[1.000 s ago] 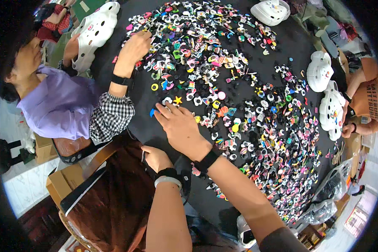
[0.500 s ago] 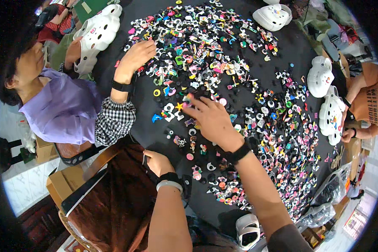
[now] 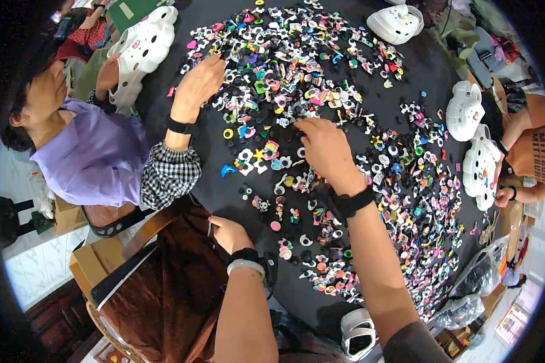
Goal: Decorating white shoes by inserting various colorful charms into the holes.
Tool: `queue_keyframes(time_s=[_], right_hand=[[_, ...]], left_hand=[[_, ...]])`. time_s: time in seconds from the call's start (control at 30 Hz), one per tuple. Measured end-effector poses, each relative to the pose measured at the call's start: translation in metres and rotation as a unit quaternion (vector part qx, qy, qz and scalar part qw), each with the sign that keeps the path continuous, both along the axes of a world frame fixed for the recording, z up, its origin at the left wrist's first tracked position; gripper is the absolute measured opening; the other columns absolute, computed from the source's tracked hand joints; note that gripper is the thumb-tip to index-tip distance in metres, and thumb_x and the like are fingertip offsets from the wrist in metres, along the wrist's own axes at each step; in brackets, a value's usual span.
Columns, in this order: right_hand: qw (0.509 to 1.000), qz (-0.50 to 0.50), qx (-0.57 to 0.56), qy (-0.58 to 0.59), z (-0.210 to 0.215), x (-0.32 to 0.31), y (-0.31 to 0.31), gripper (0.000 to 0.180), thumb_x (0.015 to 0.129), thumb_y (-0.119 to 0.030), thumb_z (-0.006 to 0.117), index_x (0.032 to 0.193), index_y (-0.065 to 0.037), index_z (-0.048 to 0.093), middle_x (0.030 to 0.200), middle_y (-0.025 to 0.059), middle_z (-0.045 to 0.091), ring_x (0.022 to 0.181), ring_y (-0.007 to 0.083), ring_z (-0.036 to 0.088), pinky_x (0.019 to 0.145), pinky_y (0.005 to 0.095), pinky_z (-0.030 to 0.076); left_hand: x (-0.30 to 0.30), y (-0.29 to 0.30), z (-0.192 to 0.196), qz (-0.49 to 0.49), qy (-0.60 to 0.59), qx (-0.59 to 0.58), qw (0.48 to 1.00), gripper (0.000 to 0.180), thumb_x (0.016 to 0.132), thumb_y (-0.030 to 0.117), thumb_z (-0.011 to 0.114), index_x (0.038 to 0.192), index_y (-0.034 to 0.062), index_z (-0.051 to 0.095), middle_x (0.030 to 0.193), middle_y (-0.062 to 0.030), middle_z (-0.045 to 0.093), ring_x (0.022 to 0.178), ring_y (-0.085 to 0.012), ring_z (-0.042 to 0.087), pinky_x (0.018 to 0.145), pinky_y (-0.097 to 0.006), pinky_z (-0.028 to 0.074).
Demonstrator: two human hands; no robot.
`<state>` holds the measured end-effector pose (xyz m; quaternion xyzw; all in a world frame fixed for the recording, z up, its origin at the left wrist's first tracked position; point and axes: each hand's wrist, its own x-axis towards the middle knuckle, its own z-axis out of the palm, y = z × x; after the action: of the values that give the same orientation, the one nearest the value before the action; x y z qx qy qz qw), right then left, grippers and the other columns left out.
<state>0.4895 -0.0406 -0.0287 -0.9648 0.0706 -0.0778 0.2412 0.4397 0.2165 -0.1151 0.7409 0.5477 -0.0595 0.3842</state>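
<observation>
**Right hand leaves the rainbow charm and reaches farther into the pile**

The dark counter [image 3: 224, 196] spreads beneath and all round the right hand [image 3: 322, 145]. Beside the left hand [image 3: 229, 235], on its near side, hangs a brown cloth [image 3: 163, 296]; that hand has stayed there, fingers curled at the cloth's edge, and whether it grips anything I cannot tell.

The broad charm pile [image 3: 297, 69] lies beyond the right hand and also runs down its right side. A white clog [image 3: 356, 319] sits well back from that hand, next to its forearm. Ahead and to its left, a co-worker's hand [image 3: 201, 85] hovers at the pile's edge, hardly moved.

Half a second ago a blurred, rainbow-coloured piece showed at the right fingertips. Now the rainbow charm [image 3: 271, 149] lies left of the hand, clear of the fingers, just beside a yellow star charm [image 3: 258, 155]. That piece therefore seems to be out of the hand, and the work has moved on to the pile. The right fingers bend downward close to a small pale charm [image 3: 283, 121], just left of their tips; whether they pinch anything is hidden.
</observation>
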Motion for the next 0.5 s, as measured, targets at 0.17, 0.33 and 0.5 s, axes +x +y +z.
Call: queue_keyframes(time_s=[0.17,0.33,0.5], right_hand=[[0.999,0.032,0.014,-0.026,-0.001,-0.01,0.007,0.025,0.08,-0.008,0.064,0.103,-0.013,0.071,0.109,0.0043,0.064,0.106,0.0251,0.058,0.086,0.0391,0.046],[0.999,0.04,-0.005,-0.034,0.001,-0.021,0.043,0.018,0.07,-0.021,0.078,0.087,-0.017,0.072,0.09,0.0017,0.059,0.093,0.022,0.055,0.077,0.0371,0.041],[0.999,0.021,-0.018,-0.016,-0.019,-0.023,0.043,0.013,0.068,-0.019,0.078,0.077,-0.016,0.069,0.089,0.0006,0.058,0.094,0.0215,0.055,0.077,0.0374,0.041]], left_hand=[[0.001,-0.01,0.013,0.024,-0.015,-0.018,0.999,0.079,0.096,0.057,0.029,0.115,-0.0136,0.059,0.113,-0.0229,0.065,0.095,-0.0373,0.063,0.087,-0.042,0.048],[0.003,-0.001,0.014,0.006,0.015,0.001,1.0,0.081,0.097,0.057,0.024,0.112,-0.012,0.062,0.117,-0.0307,0.061,0.107,-0.0431,0.059,0.095,-0.045,0.045],[0.004,-0.023,0.025,-0.002,0.021,0.007,1.0,0.079,0.098,0.056,0.025,0.109,-0.0116,0.064,0.116,-0.0311,0.061,0.107,-0.0434,0.06,0.094,-0.046,0.045]])
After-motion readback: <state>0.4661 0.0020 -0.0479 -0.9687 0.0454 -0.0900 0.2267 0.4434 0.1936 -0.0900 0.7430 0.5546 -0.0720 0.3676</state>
